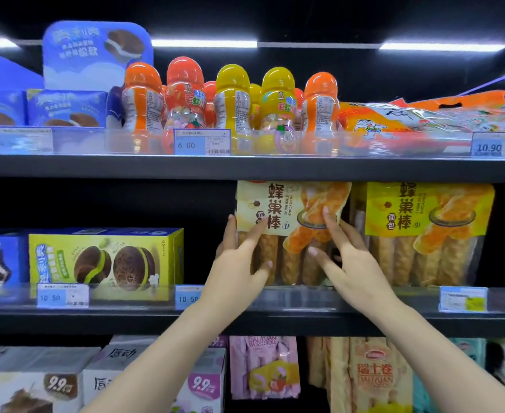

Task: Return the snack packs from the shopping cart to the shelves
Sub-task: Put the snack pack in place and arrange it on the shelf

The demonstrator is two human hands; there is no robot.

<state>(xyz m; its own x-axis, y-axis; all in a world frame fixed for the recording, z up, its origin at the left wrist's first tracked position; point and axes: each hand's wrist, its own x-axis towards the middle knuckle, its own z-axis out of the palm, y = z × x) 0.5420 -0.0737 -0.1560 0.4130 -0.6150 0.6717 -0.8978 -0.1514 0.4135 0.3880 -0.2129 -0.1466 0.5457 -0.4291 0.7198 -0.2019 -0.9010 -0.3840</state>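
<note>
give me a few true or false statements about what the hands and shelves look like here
1. Both hands touch the pale bread stick pack on the middle shelf. True.
2. The left hand holds a green box. False: the green box sits untouched to the left.
3. A yellower bread stick pack stands right of the pale one. True.
4. The candy bottles are on the bottom shelf. False: they are on the top shelf.
5. The right hand is a closed fist. False: its fingers lie straight against the pack.

Cream-and-orange bread pack (pixel 290 231), lime-green box (pixel 105 263)
</note>
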